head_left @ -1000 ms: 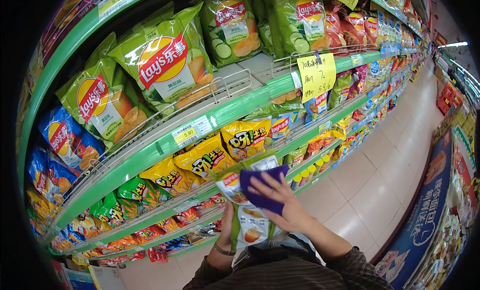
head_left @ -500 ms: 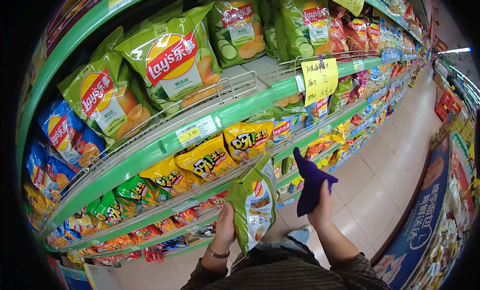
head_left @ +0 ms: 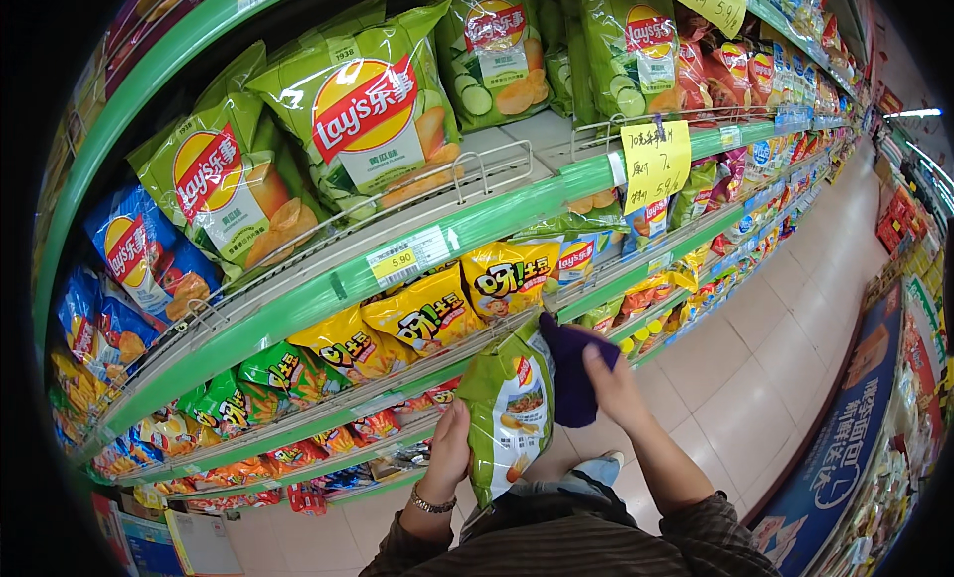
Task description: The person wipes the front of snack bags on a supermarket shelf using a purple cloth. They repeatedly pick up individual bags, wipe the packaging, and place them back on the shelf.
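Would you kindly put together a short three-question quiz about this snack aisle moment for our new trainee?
1. True or false: the left hand holds a green snack bag.
2. What does the right hand hold?
A. a purple cloth
B. a spray bottle
C. a price scanner
3. Fill in: the yellow handwritten sign hangs on the edge of the green ____.

Key
1. True; the hand grips the bag's lower left side and holds it upright.
2. A; the purple cloth is pressed against the bag's right side.
3. Shelf; the sign hangs from the rail below the large green chip bags.
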A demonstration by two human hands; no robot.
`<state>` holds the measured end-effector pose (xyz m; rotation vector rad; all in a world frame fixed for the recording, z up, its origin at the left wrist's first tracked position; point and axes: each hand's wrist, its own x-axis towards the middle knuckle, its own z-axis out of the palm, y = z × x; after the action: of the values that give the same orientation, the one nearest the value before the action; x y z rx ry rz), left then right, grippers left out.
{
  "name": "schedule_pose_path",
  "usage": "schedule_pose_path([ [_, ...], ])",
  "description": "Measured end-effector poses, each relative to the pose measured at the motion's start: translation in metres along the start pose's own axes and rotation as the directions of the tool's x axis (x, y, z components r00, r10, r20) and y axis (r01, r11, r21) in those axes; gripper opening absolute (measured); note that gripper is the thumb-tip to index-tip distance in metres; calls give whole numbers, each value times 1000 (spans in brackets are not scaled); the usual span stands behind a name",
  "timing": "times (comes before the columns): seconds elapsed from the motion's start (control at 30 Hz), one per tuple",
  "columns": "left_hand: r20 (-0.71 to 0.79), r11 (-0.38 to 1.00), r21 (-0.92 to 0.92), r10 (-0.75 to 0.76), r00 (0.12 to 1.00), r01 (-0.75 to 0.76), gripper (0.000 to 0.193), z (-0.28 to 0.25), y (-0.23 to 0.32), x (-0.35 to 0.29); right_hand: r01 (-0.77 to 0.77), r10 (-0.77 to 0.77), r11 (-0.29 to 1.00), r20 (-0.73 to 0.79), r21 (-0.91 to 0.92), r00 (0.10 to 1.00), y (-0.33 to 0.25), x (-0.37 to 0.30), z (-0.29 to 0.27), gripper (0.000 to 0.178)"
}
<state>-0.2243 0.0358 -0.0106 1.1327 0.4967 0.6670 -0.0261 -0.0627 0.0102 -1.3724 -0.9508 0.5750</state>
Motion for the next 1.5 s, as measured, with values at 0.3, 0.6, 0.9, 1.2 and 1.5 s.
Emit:
schedule_pose_path([
  [0.3, -39, 992, -100, -79, 996, 75, 40, 2, 9, -3, -182, 302, 709, -60, 681, 952, -9, 5, 13, 39],
  [0.6, 22, 989, 140, 36, 999, -39, 41, -5, -4, -1, 280, -278, 958, 46, -64, 960, -11, -5, 23, 54],
  [0.9, 90, 882, 435, 154, 984, -178, 41, -22, -3, -3, 281, -342, 663, 53, -694, 938, -41, 2, 7, 53],
  [1.2, -69, 999, -10, -42, 997, 41, 39, -4, 14, -5, -420, 345, 482, 274, 769, 898, -26, 3, -1, 41],
  [1.5, -44, 1000, -10, -27, 999, 27, 39, -16, 3, -4, -225, 255, 701, 57, 676, 965, -9, -3, 0, 22],
])
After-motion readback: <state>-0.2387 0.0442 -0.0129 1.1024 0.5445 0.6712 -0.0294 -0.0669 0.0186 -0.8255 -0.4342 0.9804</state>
